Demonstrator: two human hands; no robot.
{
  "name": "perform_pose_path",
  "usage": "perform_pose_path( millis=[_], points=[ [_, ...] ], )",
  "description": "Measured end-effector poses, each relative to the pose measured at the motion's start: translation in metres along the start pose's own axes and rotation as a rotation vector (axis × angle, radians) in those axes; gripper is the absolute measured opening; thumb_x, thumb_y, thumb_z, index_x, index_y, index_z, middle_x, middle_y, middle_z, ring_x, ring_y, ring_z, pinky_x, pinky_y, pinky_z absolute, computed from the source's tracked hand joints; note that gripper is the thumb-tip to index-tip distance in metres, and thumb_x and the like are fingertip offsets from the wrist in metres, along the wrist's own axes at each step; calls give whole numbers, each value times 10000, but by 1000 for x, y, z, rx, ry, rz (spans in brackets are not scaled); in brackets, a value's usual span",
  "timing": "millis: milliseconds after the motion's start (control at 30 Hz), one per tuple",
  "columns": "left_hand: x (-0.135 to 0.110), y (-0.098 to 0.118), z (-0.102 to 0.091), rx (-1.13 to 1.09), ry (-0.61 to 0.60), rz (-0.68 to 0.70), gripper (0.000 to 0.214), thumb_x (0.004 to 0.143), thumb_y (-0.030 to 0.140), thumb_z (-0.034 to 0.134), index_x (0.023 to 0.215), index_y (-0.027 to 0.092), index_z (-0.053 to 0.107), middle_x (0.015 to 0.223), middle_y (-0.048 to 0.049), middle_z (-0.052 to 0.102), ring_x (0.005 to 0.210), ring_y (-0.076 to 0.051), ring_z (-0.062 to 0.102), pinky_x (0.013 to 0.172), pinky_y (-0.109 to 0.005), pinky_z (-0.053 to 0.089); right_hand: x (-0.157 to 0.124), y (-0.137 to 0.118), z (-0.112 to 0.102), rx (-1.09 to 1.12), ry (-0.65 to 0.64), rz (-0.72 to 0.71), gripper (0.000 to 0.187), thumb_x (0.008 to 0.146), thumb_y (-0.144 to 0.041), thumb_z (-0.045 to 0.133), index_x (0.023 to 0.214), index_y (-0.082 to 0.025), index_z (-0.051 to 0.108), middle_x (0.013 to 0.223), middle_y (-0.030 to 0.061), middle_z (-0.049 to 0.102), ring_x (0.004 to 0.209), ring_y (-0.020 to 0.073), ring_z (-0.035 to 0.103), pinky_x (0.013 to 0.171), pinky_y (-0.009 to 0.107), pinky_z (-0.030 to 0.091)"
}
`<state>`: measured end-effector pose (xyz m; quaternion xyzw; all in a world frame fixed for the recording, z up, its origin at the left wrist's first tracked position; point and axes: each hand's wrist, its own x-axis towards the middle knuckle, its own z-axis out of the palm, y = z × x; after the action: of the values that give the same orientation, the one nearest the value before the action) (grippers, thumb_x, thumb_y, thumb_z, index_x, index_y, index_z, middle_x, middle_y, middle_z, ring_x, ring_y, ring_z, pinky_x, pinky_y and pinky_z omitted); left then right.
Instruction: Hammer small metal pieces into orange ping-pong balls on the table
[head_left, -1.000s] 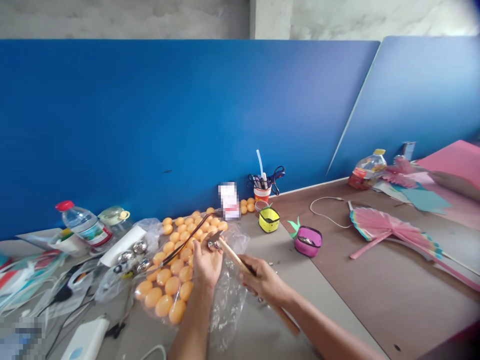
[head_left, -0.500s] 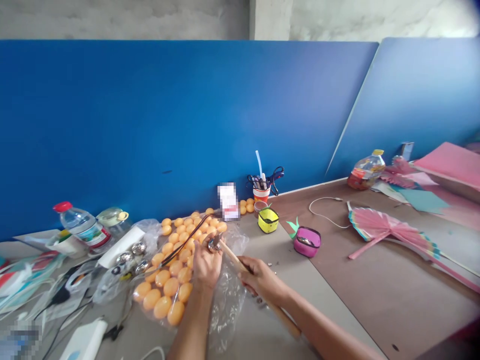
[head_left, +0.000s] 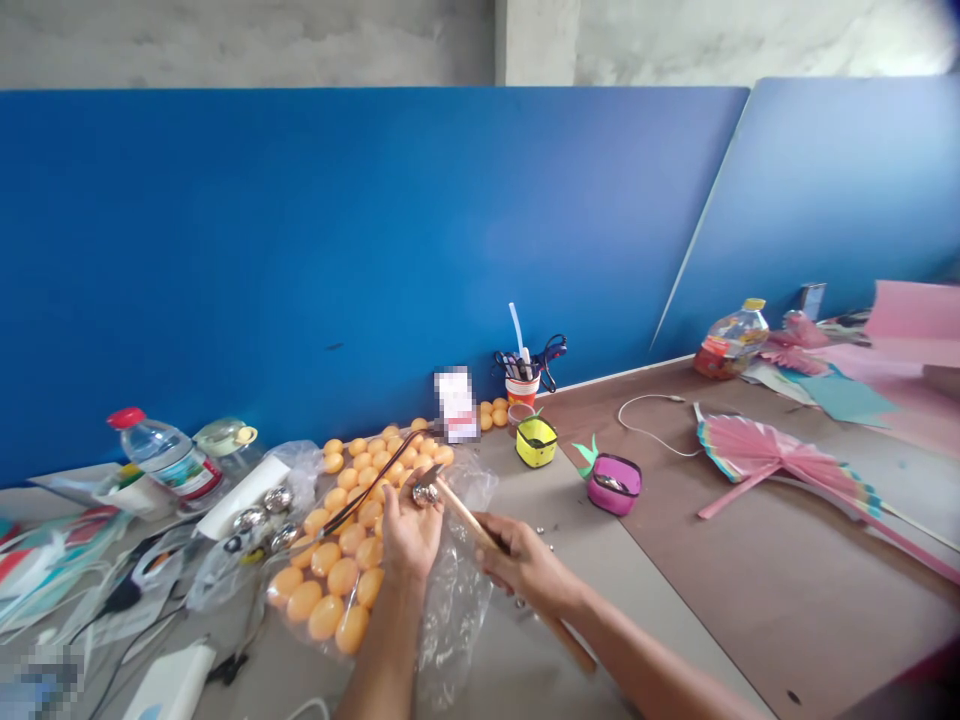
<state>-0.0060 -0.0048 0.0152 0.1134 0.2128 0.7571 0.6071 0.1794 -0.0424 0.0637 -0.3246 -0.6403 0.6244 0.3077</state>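
My left hand (head_left: 411, 538) is palm up above the bagged orange balls, thumb apart, with a shiny silver ball (head_left: 425, 494) resting at its fingers. My right hand (head_left: 525, 565) is wrapped around the wooden handle of a hammer (head_left: 466, 515). The dark hammer head lies against or just above the silver ball; I cannot tell which. The handle's end slants down past my right wrist. Below my left hand is a clear plastic bag (head_left: 450, 610). Several orange balls (head_left: 325, 615) lie in it to the left.
Silver balls (head_left: 250, 518) in plastic and a red-capped bottle (head_left: 169, 455) stand left. Behind are a pen cup (head_left: 523, 388), a yellow pouch (head_left: 536, 442) and a purple pouch (head_left: 615, 484). A pink pleated fan (head_left: 780, 455) and a yellow-capped bottle (head_left: 731, 340) are right. A blue partition (head_left: 360, 240) bounds the table.
My left palm has opened out, thumb further apart, and more of the silver ball shows. The hammer has shifted slightly. At the far right, a pink sheet has moved and stands more upright.
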Motion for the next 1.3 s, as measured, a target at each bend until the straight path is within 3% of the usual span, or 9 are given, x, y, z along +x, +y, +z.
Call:
perform_pose_path(
  millis=[200, 367, 533, 700, 867, 1033, 1200, 1300],
  points=[
    [0, 2, 1, -23, 13, 3, 440, 858, 559, 613, 899, 145, 757, 879, -117, 753, 878, -232, 689, 852, -368, 527, 2, -2, -2, -13, 19, 95, 318, 768, -235, 523, 1049, -159, 650, 612, -73, 474, 436, 58, 379, 424, 184, 301],
    [1, 1, 0, -32, 4, 15, 428, 870, 549, 603, 939, 155, 755, 902, -110, 756, 852, -219, 684, 843, -372, 529, 2, -1, -4, 91, 5, 31, 400, 781, -260, 536, 1160, -164, 620, 609, -85, 462, 426, 51, 361, 424, 180, 298],
    [-1, 1, -1, -3, -4, -12, 459, 851, 584, 610, 925, 156, 758, 860, -113, 753, 900, -250, 688, 891, -405, 520, 2, 3, -2, 11, -18, 69, 343, 764, -232, 533, 1069, -137, 659, 603, -77, 464, 432, 54, 380, 410, 179, 297],
    [-2, 1, 1, -24, -43, 7, 439, 852, 561, 624, 963, 154, 747, 905, -111, 747, 888, -232, 683, 859, -380, 528, 1, 0, -3, 117, -7, 1, 452, 784, -293, 561, 1210, -150, 608, 602, -86, 453, 432, 49, 358, 423, 179, 291],
    [-1, 2, 3, 10, 8, -13, 421, 838, 555, 637, 904, 153, 742, 940, -135, 755, 899, -237, 685, 825, -359, 534, 4, 3, -2, 35, 30, 86, 351, 768, -255, 541, 1087, -161, 653, 579, -88, 453, 415, 50, 357, 409, 179, 290],
    [-2, 1, 5, -12, -9, 7, 436, 851, 559, 622, 877, 140, 740, 851, -114, 745, 860, -223, 685, 885, -382, 521, 5, 4, -5, 178, 55, 10, 396, 789, -329, 572, 1145, -161, 613, 616, -83, 468, 409, 43, 350, 419, 190, 270],
    [-1, 2, 3, 21, 24, -10, 444, 829, 567, 647, 880, 137, 744, 846, -116, 743, 855, -227, 685, 879, -383, 517, 5, 6, -3, 43, 15, 70, 232, 767, -269, 565, 960, -162, 637, 586, -81, 463, 413, 47, 356, 410, 185, 269],
    [-1, 2, 4, 12, 7, 12, 434, 834, 570, 640, 894, 154, 744, 865, -111, 745, 880, -231, 682, 867, -381, 516, 4, 5, -3, 80, 16, 56, 322, 771, -273, 560, 1065, -162, 632, 605, -79, 469, 421, 51, 360, 416, 184, 283]
  ],
)
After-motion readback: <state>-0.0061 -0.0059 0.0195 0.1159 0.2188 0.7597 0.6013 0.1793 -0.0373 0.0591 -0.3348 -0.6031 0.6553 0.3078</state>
